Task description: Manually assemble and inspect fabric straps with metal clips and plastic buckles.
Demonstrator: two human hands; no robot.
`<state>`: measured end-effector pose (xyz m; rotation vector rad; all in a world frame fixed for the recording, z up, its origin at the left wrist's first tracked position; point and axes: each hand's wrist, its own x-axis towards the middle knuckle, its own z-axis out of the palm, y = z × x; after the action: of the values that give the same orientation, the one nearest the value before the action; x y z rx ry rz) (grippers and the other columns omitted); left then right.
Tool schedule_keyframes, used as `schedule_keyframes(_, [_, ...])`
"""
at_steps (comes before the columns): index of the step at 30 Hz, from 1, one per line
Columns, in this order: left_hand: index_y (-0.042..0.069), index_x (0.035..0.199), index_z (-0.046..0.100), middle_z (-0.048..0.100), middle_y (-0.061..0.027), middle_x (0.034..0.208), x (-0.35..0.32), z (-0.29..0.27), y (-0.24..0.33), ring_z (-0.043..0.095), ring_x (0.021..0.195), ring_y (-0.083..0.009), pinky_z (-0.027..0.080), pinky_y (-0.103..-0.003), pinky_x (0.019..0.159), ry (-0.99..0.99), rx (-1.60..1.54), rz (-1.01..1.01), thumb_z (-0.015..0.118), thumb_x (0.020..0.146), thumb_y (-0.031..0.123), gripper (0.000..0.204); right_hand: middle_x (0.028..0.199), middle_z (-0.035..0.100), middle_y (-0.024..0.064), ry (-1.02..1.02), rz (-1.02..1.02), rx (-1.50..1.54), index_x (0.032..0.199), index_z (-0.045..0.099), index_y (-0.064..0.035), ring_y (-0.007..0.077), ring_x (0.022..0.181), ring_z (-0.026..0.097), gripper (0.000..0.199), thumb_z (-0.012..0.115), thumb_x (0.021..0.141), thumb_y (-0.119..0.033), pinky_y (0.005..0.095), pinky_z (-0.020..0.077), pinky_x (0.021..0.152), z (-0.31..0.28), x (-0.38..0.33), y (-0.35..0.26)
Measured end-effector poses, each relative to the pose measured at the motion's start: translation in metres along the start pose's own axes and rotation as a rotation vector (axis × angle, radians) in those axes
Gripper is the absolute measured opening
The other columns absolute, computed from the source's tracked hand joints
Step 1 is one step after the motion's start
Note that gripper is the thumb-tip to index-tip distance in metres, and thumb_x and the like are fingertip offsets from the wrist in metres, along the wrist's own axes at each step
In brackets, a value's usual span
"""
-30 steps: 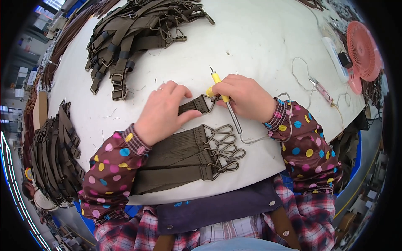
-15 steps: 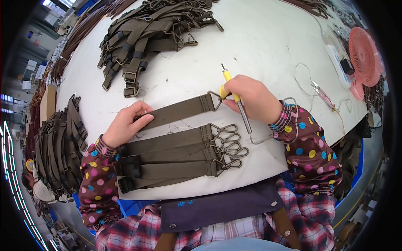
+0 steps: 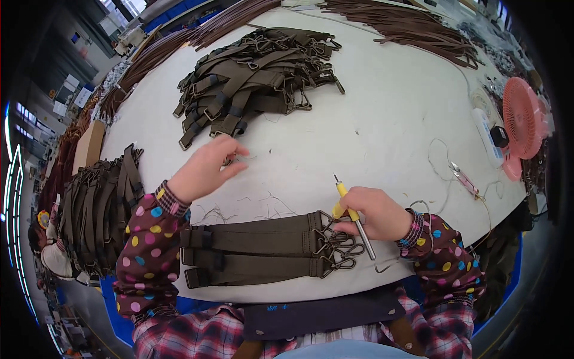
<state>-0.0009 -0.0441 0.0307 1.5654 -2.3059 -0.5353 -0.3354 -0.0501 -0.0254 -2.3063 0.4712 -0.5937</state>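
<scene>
My left hand (image 3: 209, 167) reaches to the near edge of the far pile of olive-brown webbing straps (image 3: 239, 84), thumb and fingers apart. A dark bit, perhaps a strap's buckle end, shows beneath its fingers. In my right hand (image 3: 379, 214) is a yellow pen-like tool (image 3: 351, 206) with a thin pointed tip, a silver rear shaft and a grey cord. The fingers of that hand are closed round it, beside the metal hooks (image 3: 341, 250) of the near straps. Several of these straps (image 3: 257, 245) lie side by side in front of me, black keepers and buckles at their left ends.
More straps (image 3: 95, 215) are heaped at the left edge. Loose threads (image 3: 239, 209) lie mid-table. Small thread snips (image 3: 463, 179), a white power strip (image 3: 487, 137) and a pink fan (image 3: 520, 119) stand or lie at right. Long brown strips (image 3: 406, 30) line the far edge.
My left hand has let go of the strap it held and moved away to the far pile. That strap now lies with the near row. My right hand, still holding the tool, is lower in view.
</scene>
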Motion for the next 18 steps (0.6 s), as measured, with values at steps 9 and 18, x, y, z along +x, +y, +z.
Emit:
schedule_keyframes(9, [0.007, 0.110, 0.055, 0.060, -0.0123, 0.099, 0.115, -0.002, -0.090, 0.059, 0.094, -0.0304, 0.048, -0.042, 0.080, 0.523, 0.367, -0.275, 0.065, 0.086, 0.032, 0.037, 0.079, 0.061, 0.0088, 0.186, 0.044, -0.050, 0.089, 0.058, -0.0063, 0.0273, 0.071, 0.059, 0.022, 0.075, 0.078, -0.015, 0.0331, 0.0482, 0.064, -0.002, -0.004, 0.013])
schedule_keyframes(18, [0.002, 0.097, 0.055, 0.062, -0.0130, 0.088, 0.065, -0.004, -0.018, 0.061, 0.078, -0.0317, 0.049, -0.033, 0.068, 0.503, 0.159, 0.184, 0.067, 0.083, 0.010, 0.020, 0.077, 0.060, 0.0096, 0.208, 0.096, -0.047, 0.089, 0.056, -0.0066, 0.0277, 0.069, 0.059, 0.018, 0.070, 0.083, -0.018, 0.0344, 0.0483, 0.062, -0.011, -0.004, 0.015])
